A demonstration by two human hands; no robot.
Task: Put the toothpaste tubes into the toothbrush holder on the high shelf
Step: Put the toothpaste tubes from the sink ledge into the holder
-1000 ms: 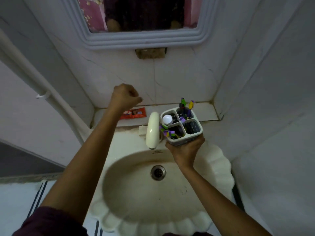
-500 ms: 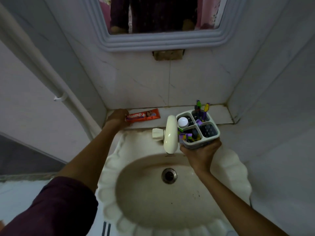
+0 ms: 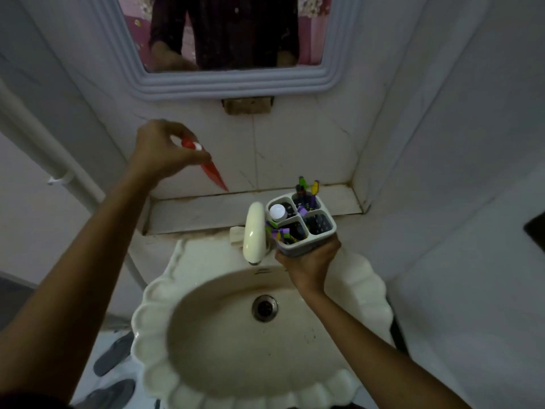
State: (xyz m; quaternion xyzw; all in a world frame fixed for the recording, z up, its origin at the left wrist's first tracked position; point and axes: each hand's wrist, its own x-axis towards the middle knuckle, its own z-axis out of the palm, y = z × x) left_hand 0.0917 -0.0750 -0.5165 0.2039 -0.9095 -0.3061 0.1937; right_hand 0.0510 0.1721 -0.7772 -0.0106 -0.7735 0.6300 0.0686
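Note:
My left hand (image 3: 165, 152) is raised above the ledge and grips a red toothpaste tube (image 3: 211, 172) near its white cap, the flat end pointing down and right. My right hand (image 3: 309, 261) holds a grey four-compartment toothbrush holder (image 3: 320, 233) from below, just right of the tap. The holder carries purple and yellow toothbrushes, dark items and a white-capped tube (image 3: 277, 211) in its left rear compartment. The front right compartment looks empty.
A cream tap (image 3: 253, 231) stands left of the holder over a scalloped cream basin (image 3: 165, 376). A tiled ledge (image 3: 194, 214) runs behind the basin. A framed mirror (image 3: 233, 81) hangs above. A white pipe (image 3: 59, 172) slants down the left wall.
My left hand went down to the ledge, took the red tube and has lifted it up and to the right. The holder in my right hand has stayed beside the tap.

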